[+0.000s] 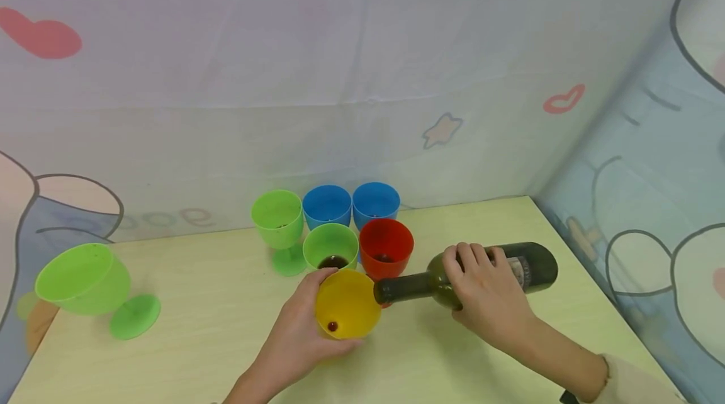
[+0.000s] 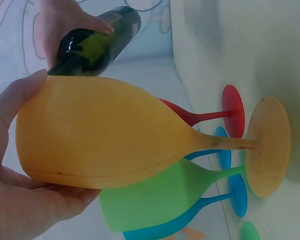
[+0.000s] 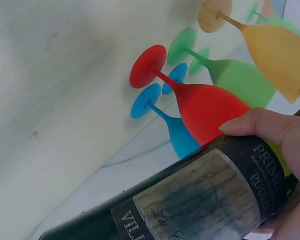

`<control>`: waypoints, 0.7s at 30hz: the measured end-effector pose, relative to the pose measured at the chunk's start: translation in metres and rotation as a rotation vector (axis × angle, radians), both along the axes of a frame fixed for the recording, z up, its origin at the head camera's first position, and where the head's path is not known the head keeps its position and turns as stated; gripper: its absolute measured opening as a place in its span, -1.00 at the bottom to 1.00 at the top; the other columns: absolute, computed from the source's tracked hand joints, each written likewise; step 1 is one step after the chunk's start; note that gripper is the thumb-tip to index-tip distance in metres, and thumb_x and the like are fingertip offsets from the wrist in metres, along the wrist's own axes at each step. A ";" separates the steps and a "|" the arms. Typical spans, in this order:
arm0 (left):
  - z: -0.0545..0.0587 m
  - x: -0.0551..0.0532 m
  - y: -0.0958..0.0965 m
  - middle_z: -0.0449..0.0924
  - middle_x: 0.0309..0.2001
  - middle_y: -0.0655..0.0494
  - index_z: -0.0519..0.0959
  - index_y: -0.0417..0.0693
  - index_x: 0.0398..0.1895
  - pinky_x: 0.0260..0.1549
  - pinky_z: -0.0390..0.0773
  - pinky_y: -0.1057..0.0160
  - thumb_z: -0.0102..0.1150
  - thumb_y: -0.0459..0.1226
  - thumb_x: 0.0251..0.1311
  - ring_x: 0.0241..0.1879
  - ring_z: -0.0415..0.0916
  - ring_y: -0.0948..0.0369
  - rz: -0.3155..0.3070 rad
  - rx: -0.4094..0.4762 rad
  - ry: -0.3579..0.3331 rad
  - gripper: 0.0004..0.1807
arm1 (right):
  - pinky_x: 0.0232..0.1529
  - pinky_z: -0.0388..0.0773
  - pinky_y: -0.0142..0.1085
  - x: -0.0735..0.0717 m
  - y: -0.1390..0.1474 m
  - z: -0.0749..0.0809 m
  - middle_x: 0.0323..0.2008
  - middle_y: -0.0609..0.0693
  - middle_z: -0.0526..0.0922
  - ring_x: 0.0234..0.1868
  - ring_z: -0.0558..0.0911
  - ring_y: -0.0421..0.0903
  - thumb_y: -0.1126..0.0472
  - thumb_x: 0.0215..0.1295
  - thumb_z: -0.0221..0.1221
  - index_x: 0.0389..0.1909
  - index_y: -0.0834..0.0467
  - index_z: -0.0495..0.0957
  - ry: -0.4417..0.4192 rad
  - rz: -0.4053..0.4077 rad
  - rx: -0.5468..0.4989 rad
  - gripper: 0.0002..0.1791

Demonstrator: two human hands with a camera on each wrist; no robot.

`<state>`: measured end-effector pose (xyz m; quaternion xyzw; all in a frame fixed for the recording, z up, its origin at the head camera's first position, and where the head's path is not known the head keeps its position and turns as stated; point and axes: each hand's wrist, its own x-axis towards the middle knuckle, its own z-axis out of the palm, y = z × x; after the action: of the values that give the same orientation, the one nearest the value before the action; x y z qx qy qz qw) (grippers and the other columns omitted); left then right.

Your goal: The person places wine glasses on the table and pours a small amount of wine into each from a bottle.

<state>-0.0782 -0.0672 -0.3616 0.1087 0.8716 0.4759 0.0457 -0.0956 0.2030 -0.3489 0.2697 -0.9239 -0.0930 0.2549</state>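
My left hand (image 1: 306,322) grips the bowl of a yellow plastic goblet (image 1: 354,300), fingers and thumb on either side. A small dark patch of liquid shows inside it. In the left wrist view the goblet's stem and foot (image 2: 267,147) show; I cannot tell whether the foot touches the table. My right hand (image 1: 493,297) holds a dark green wine bottle (image 1: 535,265) round its body. The bottle lies nearly level, its mouth (image 1: 384,291) at the yellow goblet's right rim. In the right wrist view the bottle's label (image 3: 200,200) faces the camera.
Just behind the yellow goblet stand a green goblet (image 1: 334,240) and a red goblet (image 1: 391,240), both with dark liquid inside. Farther back are two blue goblets (image 1: 327,202) and another green one (image 1: 277,218). A green goblet (image 1: 85,284) stands apart at the table's left.
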 end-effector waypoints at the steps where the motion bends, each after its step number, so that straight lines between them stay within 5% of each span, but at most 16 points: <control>1: 0.000 0.000 0.001 0.37 0.04 0.11 0.24 -0.05 0.19 -0.06 0.42 -0.04 0.55 -0.13 -0.39 -0.01 0.33 0.08 -0.010 0.000 0.000 -0.04 | -0.36 0.41 -0.02 0.000 0.000 0.000 -0.39 0.18 0.42 -0.37 0.47 0.11 0.12 -0.54 0.42 -0.24 0.32 0.33 0.011 0.004 0.002 -0.27; 9: -0.001 0.000 0.007 0.37 0.05 0.07 0.21 -0.10 0.21 -0.08 0.43 -0.02 0.53 -0.10 -0.34 0.00 0.32 0.07 -0.072 0.015 -0.026 -0.04 | -0.38 0.41 0.02 0.001 -0.001 0.001 -0.38 0.22 0.41 -0.38 0.43 0.14 0.17 -0.49 0.41 -0.23 0.32 0.30 0.073 0.011 0.037 -0.30; 16: -0.001 0.001 0.010 0.35 0.07 0.04 0.21 -0.10 0.22 -0.07 0.43 -0.05 0.51 -0.08 -0.32 0.02 0.31 0.05 -0.102 -0.001 -0.040 -0.03 | -0.30 0.41 0.10 0.003 -0.002 0.004 -0.34 0.29 0.43 -0.28 0.45 0.22 0.36 -0.22 0.30 -0.22 0.34 0.32 0.112 0.018 0.070 -0.52; 21: 0.000 0.002 0.011 0.36 0.06 0.04 0.22 -0.12 0.21 -0.07 0.43 -0.06 0.51 -0.07 -0.33 0.01 0.32 0.05 -0.106 -0.013 -0.027 -0.03 | -0.23 0.39 0.12 0.006 -0.003 0.009 -0.28 0.32 0.43 -0.18 0.45 0.25 0.33 -0.22 0.37 -0.19 0.33 0.32 0.118 0.001 0.113 -0.46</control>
<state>-0.0763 -0.0564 -0.3612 0.1480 0.8670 0.4685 0.0834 -0.0897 0.1999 -0.3399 0.2781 -0.9005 -0.1607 0.2932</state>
